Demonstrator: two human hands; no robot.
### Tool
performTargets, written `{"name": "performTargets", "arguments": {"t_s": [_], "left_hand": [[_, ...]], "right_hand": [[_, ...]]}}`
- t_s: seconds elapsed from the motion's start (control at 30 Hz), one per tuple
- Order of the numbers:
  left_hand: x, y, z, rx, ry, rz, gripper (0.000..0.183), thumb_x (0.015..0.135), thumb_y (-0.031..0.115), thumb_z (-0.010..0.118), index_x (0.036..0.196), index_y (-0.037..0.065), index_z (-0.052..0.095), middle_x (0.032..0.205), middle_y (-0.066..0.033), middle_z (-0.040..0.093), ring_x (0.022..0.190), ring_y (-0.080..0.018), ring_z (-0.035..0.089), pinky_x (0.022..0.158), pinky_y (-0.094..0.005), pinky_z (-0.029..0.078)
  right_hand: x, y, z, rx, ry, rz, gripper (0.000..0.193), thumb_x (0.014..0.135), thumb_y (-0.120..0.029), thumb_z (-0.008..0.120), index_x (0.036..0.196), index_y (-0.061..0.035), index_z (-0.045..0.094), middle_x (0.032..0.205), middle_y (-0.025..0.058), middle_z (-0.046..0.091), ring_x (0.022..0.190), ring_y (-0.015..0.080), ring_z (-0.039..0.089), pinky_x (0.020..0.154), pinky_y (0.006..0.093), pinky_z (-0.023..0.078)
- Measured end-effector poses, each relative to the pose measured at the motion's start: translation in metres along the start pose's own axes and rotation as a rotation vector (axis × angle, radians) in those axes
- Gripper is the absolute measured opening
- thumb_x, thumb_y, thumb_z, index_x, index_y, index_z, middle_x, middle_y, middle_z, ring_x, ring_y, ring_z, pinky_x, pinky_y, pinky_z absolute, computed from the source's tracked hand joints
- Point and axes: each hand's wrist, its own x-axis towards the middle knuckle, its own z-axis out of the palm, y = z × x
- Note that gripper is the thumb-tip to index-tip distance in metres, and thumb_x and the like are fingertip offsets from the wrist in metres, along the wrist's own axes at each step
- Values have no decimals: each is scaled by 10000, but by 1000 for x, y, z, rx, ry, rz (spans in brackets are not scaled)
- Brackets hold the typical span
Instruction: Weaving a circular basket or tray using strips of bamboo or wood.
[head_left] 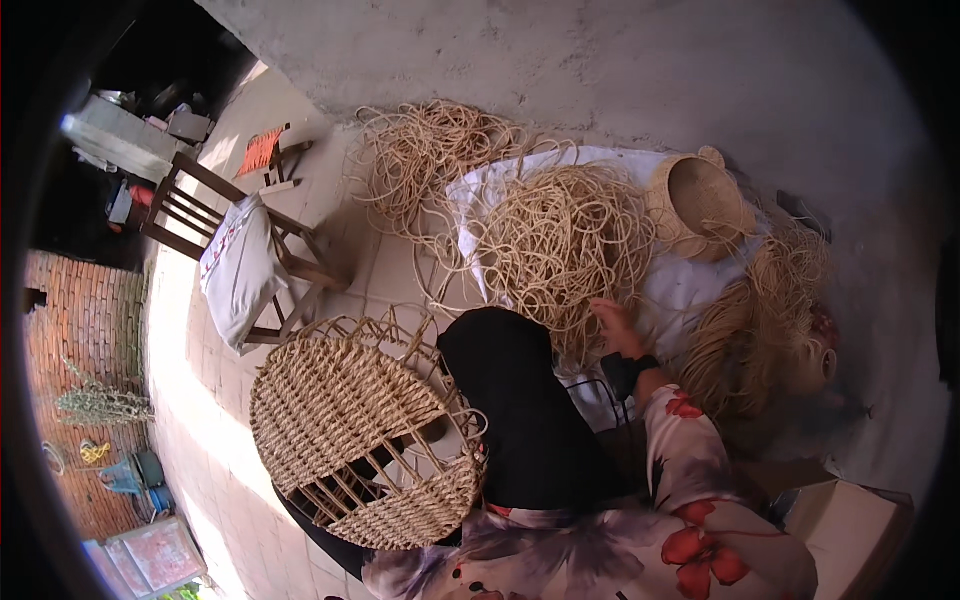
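My right hand, with a dark band at the wrist, reaches to the near edge of a large tangled heap of tan cord. Its fingers look stretched out among the loose strands, and no strand is plainly gripped. A partly woven, rounded piece of tan basketwork leans against my left side, beside my black-clad knee. Its weave is dense at both ends, with bare ribs and a gap across the middle. Loops of cord stick out along its far rim. My left hand does not show; the basketwork may hide it.
The cord lies partly on a white sheet. A round woven basket and more cord bundles are at the right, by the grey wall. A wooden chair and small orange-seated stool stand left. A cardboard box is near right.
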Motion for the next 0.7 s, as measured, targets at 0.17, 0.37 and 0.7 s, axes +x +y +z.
{"name": "performTargets", "arguments": {"t_s": [0.17, 0.37, 0.7], "left_hand": [[-11, 7, 11, 148, -142, 48, 200, 930, 253, 689, 1113, 190, 736, 1148, -224, 663, 958, -327, 656, 772, -444, 512], [-55, -23, 16, 285, 404, -225, 382, 886, 261, 698, 1112, -46, 672, 1026, -173, 686, 888, -231, 649, 808, -351, 510], [-88, -60, 17, 116, 953, -23, 414, 1037, 410, 473, 1192, 43, 585, 926, -82, 632, 756, -145, 573, 693, -291, 481]], "right_hand": [[-6, -82, -10, 409, 36, -218, 289, 883, -149, 541, 1128, -29, 637, 911, 46, 641, 736, 158, 626, 675, 312, 522], [-174, -314, 8, 528, -285, -794, 184, 928, -49, 471, 1074, -35, 582, 859, 37, 613, 635, 102, 513, 607, 260, 474], [-351, -264, 119, -371, -1155, -830, 202, 928, -2, 597, 1114, -28, 523, 872, 58, 694, 807, 84, 650, 745, 241, 502]]}}
